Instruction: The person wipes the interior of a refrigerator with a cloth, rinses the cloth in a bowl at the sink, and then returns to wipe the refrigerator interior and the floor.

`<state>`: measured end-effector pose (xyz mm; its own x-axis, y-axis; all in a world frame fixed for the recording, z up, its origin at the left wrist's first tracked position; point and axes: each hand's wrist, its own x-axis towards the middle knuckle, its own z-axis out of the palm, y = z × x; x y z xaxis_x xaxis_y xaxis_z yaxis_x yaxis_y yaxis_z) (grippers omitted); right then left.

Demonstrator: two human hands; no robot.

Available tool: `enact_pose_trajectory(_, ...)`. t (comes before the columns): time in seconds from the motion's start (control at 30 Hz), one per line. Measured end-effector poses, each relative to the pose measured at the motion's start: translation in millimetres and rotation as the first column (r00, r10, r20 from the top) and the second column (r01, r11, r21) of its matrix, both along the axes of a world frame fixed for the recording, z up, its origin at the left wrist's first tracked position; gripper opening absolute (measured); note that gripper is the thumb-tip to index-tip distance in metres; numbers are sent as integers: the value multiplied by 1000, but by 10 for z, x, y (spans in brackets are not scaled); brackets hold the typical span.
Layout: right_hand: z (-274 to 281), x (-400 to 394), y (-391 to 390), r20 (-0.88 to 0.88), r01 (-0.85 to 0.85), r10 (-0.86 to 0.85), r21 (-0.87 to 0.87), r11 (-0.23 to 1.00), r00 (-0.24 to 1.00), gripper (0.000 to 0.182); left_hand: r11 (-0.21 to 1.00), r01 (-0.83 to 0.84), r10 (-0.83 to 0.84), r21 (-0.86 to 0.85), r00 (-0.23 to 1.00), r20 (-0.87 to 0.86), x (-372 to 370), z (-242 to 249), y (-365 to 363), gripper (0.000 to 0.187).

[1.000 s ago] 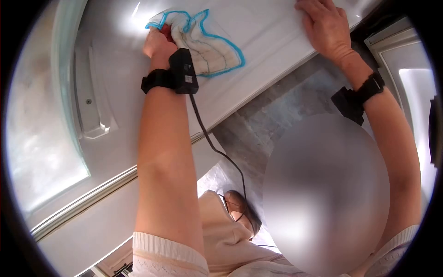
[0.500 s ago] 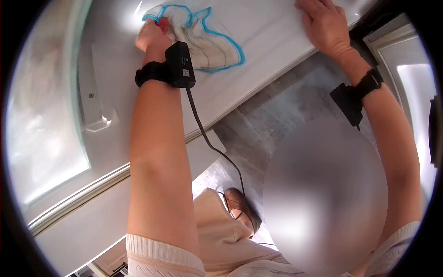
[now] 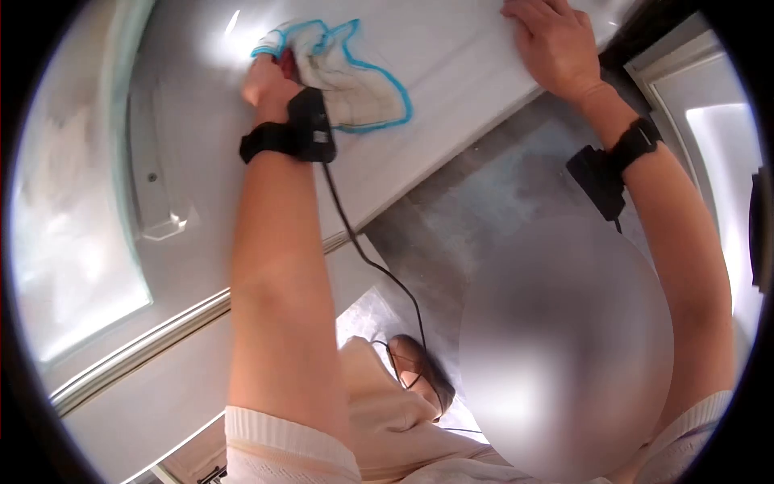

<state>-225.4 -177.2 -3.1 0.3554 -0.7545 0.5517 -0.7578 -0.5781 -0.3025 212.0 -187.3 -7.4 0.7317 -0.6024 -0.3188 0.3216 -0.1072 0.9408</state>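
Observation:
My left hand [image 3: 269, 79] is closed on a pale cleaning cloth [image 3: 355, 85] with a bright blue edge. The cloth lies crumpled on a smooth white surface [image 3: 451, 89], trailing to the right of the hand. Part of the left fingers is hidden by the cloth and the wrist. At the upper right, my right hand [image 3: 558, 50] rests palm down on the same surface near its edge, holding nothing, its fingers extended towards the top of the view. Each wrist wears a black strap with a small black box [image 3: 311, 125].
A frosted glass pane [image 3: 72, 210] lies at the left, beside a screw and a small clear bracket [image 3: 165, 227]. Below the surface's edge is grey flooring [image 3: 476, 181]. A cable [image 3: 371, 262] hangs from the left wrist box. White panelling [image 3: 717, 145] stands at the right.
My left hand has shifted slightly towards me with the cloth, which looks a little more bunched. The view has moved a bit; my right hand stays on the surface.

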Motion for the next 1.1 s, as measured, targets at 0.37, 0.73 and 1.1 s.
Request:
enact_pose_trajectory(0.37, 31, 24, 25, 19, -27, 27, -3, 1000, 999, 16, 621, -401, -757, 673, -86, 648, -688, 416, 328, 21)
enact_pose_trajectory(0.73, 51, 11, 35, 0, -35, 35, -16, 999, 999, 13, 715, -154, -687, 682, 26, 726, -505, 459, 140, 22)
enact_pose_trajectory(1.1, -2, -14, 39, 10, -17, 17, -5, 1000, 1000, 15, 739, 55, -673, 672, 18, 739, 47, 137, -3, 44)
